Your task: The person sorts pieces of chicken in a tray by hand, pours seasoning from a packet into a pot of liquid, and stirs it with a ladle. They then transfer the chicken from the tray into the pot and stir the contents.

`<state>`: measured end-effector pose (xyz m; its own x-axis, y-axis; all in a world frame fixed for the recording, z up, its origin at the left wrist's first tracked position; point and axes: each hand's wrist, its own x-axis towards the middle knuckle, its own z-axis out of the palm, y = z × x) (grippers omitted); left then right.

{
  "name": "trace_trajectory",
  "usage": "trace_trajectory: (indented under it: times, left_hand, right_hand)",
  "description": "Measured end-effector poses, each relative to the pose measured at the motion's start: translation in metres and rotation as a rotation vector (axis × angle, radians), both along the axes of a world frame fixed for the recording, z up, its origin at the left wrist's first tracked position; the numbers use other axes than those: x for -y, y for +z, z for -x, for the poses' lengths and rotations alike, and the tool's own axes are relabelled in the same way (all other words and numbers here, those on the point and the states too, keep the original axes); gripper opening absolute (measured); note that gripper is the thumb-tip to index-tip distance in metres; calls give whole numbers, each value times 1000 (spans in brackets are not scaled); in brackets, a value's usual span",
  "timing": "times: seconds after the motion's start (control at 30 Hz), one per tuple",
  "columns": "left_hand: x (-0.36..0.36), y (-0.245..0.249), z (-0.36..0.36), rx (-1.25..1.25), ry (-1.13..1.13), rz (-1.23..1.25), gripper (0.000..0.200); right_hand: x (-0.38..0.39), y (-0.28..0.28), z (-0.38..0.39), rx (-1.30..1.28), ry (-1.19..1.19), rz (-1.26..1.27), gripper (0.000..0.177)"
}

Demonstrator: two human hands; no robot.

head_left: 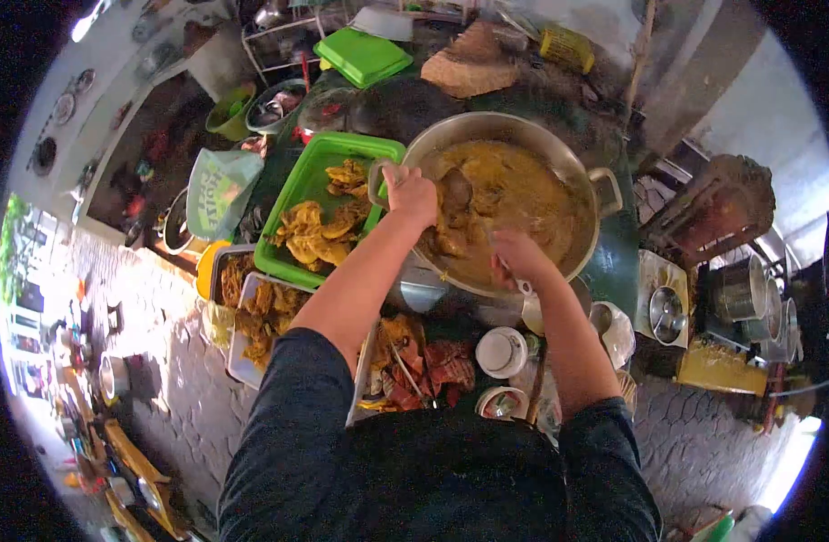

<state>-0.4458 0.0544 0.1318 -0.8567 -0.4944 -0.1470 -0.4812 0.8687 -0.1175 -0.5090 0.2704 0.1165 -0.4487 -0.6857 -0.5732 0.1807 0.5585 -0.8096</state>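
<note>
A large metal pot [595, 135] holds thick yellow-brown stew [532, 199] with pieces of meat in it. My left hand [410, 194] is closed on the pot's left side, at its loop handle [376, 183]. Over the near part of the stew, my right hand [519, 259] is closed around a ladle, and the light handle end [525, 287] sticks out below the fist. A dark, rounded head [455, 188] lies in the stew near my left hand and appears to belong to the ladle; motion blurs the shaft between.
Left of the pot is a green tray [293, 185] with yellow cooked chicken pieces [315, 237]. Nearer stands a tub of browned pieces [268, 312]. White containers [501, 352] sit before the pot; a green lid [362, 56] and woven fan [473, 63] lie behind.
</note>
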Motion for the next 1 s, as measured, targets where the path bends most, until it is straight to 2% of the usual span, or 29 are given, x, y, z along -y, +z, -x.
trace_trajectory:
  times: [0.1,0.17,0.3,0.4,0.6,0.73,0.8,0.83,0.9,0.93,1.0]
  left_hand:
    - [2,-16,21,-41,52,-36,24]
    - [4,-17,31,99,128,-75,30]
    - [-4,-17,37,149,170,-112,39]
    - [-3,-29,41,59,225,-129,41]
    - [-10,-20,43,97,282,-221,36]
    - [-15,-11,35,149,199,-120,36]
    - [-15,2,27,134,154,-78,35]
    - [-12,12,22,76,120,-16,34]
    - [-6,32,5,19,100,46,33]
    - [-2,42,-10,-135,87,89,32]
    - [10,59,-51,-442,75,117,30]
  right_hand:
    - [-2,20,-13,-55,-27,95,31]
    - [-4,16,-14,-51,-53,82,31]
    - [-4,14,-13,-24,-4,52,25]
    - [-4,-1,-12,-25,-28,85,17]
    - [-8,5,-20,-66,-22,115,18]
    - [-7,31,-28,-161,60,-7,23]
    - [-8,43,-40,-512,85,-17,22]
    - [-11,27,-40,-515,95,-14,22]
    - [-20,-19,-40,-1191,169,88,32]
    - [-25,-8,-47,-1193,177,95,32]
    - [-34,15,-59,-970,8,76,39]
